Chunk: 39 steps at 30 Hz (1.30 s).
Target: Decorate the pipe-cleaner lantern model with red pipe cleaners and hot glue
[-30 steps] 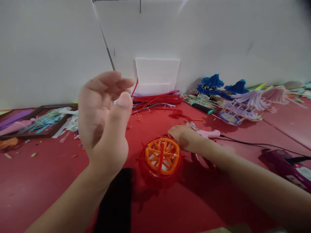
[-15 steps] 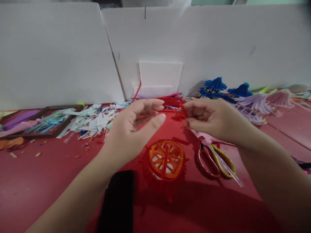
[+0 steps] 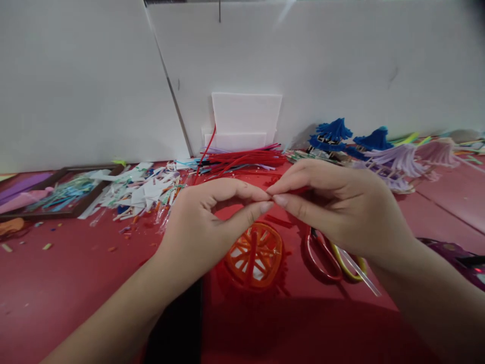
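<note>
My left hand (image 3: pixel 212 222) and my right hand (image 3: pixel 337 207) meet at the fingertips above the red table. Each is pinched with thumb against index finger. A small red piece shows at the right fingers; what the left pinch holds is too small to make out. Below the hands lies a round orange and red openwork piece (image 3: pixel 275 253) with a red strip across its middle. Scissors with one red and one yellow handle (image 3: pixel 322 258) rest to its right, partly under my right hand, beside a clear stick (image 3: pixel 359 273).
Red strips (image 3: pixel 242 161) are piled behind the hands, before white cards (image 3: pixel 246 114). White scraps (image 3: pixel 146 192) and a brown frame (image 3: pixel 81 202) lie left. Blue (image 3: pixel 333 132) and lilac tasselled pieces (image 3: pixel 397 157) stand right. A black phone (image 3: pixel 182 328) is beneath my left forearm.
My left hand has closed from an open pose into a pinch. Both hands have come together at the fingertips. The view has shifted slightly, and a dark purple object shows more at the right.
</note>
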Motion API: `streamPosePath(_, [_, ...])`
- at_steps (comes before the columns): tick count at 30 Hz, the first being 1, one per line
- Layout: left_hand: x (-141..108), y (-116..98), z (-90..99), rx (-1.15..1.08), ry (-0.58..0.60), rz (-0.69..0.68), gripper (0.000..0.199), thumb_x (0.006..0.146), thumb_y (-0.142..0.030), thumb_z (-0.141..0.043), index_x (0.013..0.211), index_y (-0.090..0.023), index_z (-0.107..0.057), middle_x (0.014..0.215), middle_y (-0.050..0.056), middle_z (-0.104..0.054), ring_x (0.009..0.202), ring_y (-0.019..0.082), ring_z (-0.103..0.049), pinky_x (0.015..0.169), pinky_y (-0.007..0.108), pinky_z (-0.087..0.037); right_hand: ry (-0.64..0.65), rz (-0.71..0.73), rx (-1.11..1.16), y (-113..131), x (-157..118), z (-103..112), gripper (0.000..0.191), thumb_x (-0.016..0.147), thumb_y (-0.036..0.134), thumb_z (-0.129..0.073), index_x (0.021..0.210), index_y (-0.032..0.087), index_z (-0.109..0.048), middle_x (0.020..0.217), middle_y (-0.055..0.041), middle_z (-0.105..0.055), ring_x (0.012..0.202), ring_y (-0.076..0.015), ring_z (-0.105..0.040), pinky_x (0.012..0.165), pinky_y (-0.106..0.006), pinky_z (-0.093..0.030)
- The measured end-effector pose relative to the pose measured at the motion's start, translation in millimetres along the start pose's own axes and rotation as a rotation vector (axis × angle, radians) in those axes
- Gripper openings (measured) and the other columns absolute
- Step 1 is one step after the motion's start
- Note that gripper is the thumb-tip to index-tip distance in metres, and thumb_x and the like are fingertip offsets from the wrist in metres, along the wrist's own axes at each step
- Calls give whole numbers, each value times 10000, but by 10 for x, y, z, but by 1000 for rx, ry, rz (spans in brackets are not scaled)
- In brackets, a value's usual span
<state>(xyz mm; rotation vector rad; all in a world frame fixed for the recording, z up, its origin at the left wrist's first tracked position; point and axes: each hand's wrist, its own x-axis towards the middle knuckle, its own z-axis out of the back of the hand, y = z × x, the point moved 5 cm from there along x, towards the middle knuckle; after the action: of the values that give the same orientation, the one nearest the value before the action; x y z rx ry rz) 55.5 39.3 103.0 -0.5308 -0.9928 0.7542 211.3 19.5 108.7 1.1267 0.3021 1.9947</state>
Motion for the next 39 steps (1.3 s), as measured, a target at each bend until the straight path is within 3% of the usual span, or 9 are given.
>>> streamPosePath(5, [12, 12, 26, 36, -18, 26, 44, 731, -208, -736, 744, -244, -713, 727, -37, -739, 678, 129, -679, 696, 254, -575, -74, 128, -134, 55, -66, -15, 137, 848, 140, -585, 928, 195, -682, 880, -21, -666, 802, -113, -620, 720, -240, -500])
streamPosePath(9, [1, 4, 61, -79, -18, 67, 137, 693, -191, -767, 670, -232, -639, 656, -53, -697, 629, 114, -661, 617, 221, -558, -62, 217, -111, 112, -103, -17, 118, 825, 147, -627, 896, 210, -698, 829, -7, -654, 732, -96, -613, 665, -222, -503])
streamPosePath(18, [-9, 62, 67, -274, 272, 218, 225, 643, -177, -803, 672, -226, -585, 630, -39, -698, 570, 130, -685, 509, 192, -554, 97, 368, -63, 236, -123, -62, 92, 818, 117, -613, 832, 198, -655, 786, -11, -638, 713, -78, -592, 641, -197, -495])
streamPosePath(24, [-34, 70, 42, -291, 296, 303, 208, 654, -188, -797, 726, -223, -605, 651, -30, -716, 605, 141, -695, 501, 199, -535, 28, 370, -217, 282, -159, -59, 45, 835, 209, -629, 792, 221, -629, 777, -15, -665, 729, -103, -618, 669, -206, -508])
streamPosePath(28, [-47, 56, 38, -330, 321, 309, 205, 676, -185, -785, 746, -232, -598, 660, -43, -723, 634, 146, -703, 554, 224, -549, 54, 411, -236, 315, -190, -29, 93, 865, 179, -589, 798, 226, -634, 793, -4, -671, 722, -92, -625, 671, -197, -501])
streamPosePath(30, [-27, 37, 81, -316, 259, 265, 180, 705, -201, -766, 775, -235, -603, 690, -42, -718, 663, 136, -696, 606, 237, -556, 49, 442, -295, 328, -136, 7, 155, 876, 142, -550, 764, 214, -629, 800, -6, -661, 713, -87, -612, 647, -201, -484])
streamPosePath(32, [21, 1, 178, -248, 107, 185, 137, 742, -252, -740, 803, -237, -618, 762, -27, -707, 718, 132, -680, 665, 259, -556, 70, 497, -448, 340, -1, 16, 222, 879, 113, -498, 722, 209, -623, 798, -7, -651, 715, -104, -596, 636, -235, -466])
streamPosePath(36, [180, -176, 387, 10, -245, -48, 122, 800, -343, -678, 880, -252, -662, 920, -2, -689, 847, 143, -641, 793, 299, -528, 300, 580, -715, 246, 447, -154, 276, 876, 111, -441, 707, 201, -639, 792, -28, -640, 865, -188, -591, 745, -347, -455])
streamPosePath(39, [379, -354, 359, 140, -224, -194, 138, 871, -328, -584, 915, -248, -687, 962, 0, -717, 913, 151, -646, 834, 293, -515, 333, 535, -511, 113, 765, -356, 220, 855, 170, -528, 683, 182, -666, 796, -25, -664, 976, -199, -583, 887, -411, -425])
